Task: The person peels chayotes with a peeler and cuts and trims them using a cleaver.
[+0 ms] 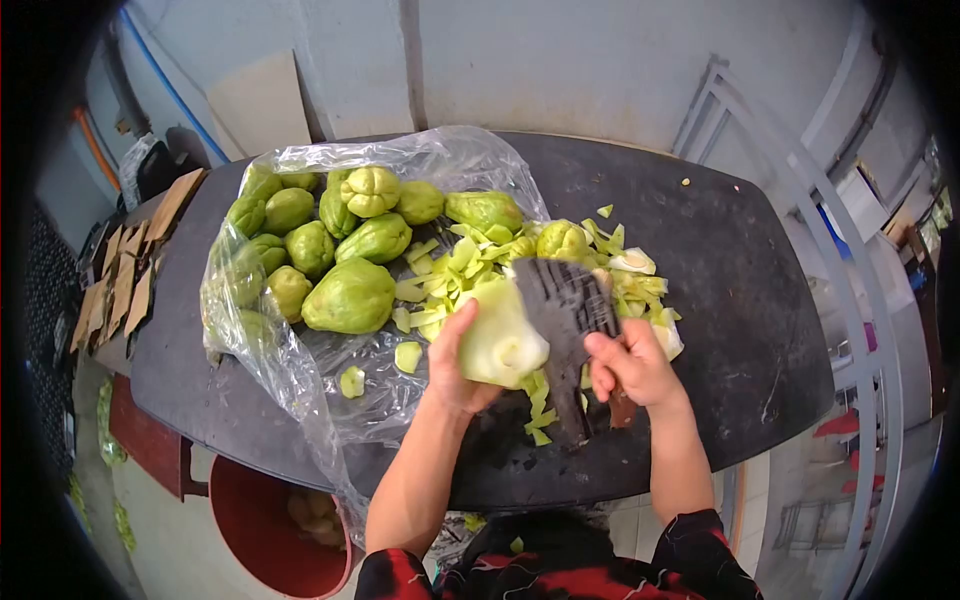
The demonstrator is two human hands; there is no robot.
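Note:
My left hand is wrapped round a pale, peeled chayote and holds it over the table. In my right hand is a broad, dark-bladed cleaver, its blade against or just beside the chayote's right side. The blade is slightly blurred, and the fingers cover part of its grip. Green peelings lie heaped behind both hands. More strips of peel are below the chayote, near the table's front edge.
Several unpeeled chayotes sit on a clear plastic bag on the dark table. A red bucket with pale pieces inside stands on the floor at the front left. Cardboard pieces are at the left; a grey metal rail runs along the right.

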